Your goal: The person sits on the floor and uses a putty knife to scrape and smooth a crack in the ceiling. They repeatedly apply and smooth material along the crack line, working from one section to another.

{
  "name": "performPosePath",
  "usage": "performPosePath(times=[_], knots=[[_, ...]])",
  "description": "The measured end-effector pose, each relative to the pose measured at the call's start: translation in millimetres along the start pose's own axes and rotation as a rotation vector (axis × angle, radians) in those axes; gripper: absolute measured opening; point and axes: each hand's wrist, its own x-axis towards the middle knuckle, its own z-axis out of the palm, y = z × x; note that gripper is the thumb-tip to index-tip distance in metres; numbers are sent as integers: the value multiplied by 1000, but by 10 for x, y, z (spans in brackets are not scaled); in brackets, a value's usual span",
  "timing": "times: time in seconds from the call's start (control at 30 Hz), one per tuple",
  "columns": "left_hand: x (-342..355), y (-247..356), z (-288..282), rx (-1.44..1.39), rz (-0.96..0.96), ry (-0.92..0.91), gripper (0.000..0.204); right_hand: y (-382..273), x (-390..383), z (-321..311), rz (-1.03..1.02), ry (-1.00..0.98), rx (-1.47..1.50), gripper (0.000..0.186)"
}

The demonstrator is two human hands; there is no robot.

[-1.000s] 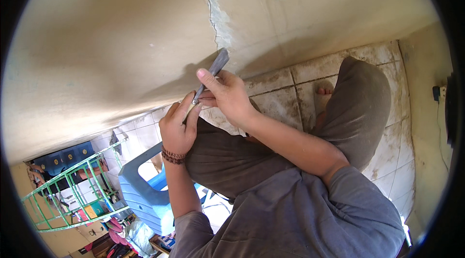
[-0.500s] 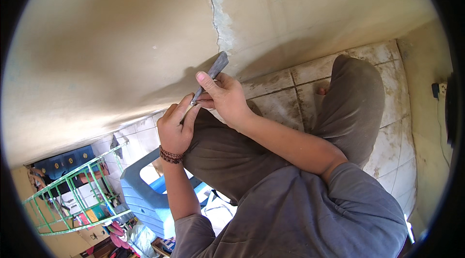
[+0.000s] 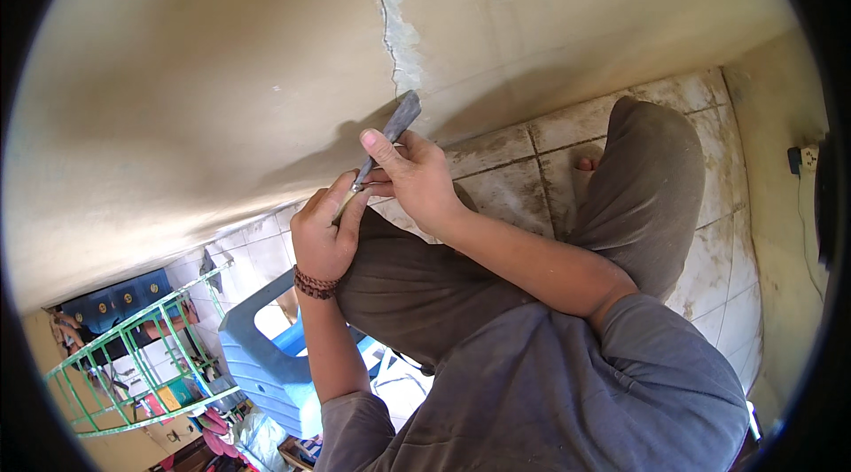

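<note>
A scraper (image 3: 401, 118) with a flared grey blade and a thin shank points up toward the wall. My left hand (image 3: 321, 237) is closed around its handle, which is mostly hidden by the fingers. My right hand (image 3: 415, 181) grips the shank between thumb and fingers, just above the left. The blade's tip lies against or very close to the beige wall (image 3: 248, 73), at the lower end of a stripped grey patch (image 3: 405, 42). A dark crack (image 3: 383, 7) runs along the left side of that patch.
My bent legs (image 3: 643, 179) rest on stained white floor tiles (image 3: 505, 193). A blue plastic stool (image 3: 257, 357) stands close by my left arm. Farther left are a green metal rack (image 3: 133, 348) and piled household items. A socket with a plug (image 3: 802, 159) is on the right wall.
The view has shifted slightly. Both hands keep the same hold on the scraper, and its blade sits at nearly the same place by the patch's lower end.
</note>
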Motion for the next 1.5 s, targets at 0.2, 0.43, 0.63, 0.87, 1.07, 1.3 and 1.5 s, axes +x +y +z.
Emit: performPosePath(times=[0.2,0.43,0.63,0.87,1.07,1.3,1.5], knots=[[1,-25,-5,-46,-23,-3,26,42,15,-13,-1,13,-44,52],[27,27,-19,-34,-2,-15,26,-66,-1,9,-13,32,5,54],[-6,87,-113,-10,-6,0,25,74,18,36,-2,41,-42,53],[52,201,-136,40,-90,-51,25,-7,-26,49,-6,30,12,53],[85,165,-86,13,-134,-56,24,-26,-13,14,-36,21,-16,54],[72,154,-42,23,-75,-44,26,28,10,19,-67,93,21,51],[54,154,28,-9,10,15,23,-30,-16,-14,-96,96,-32,51]])
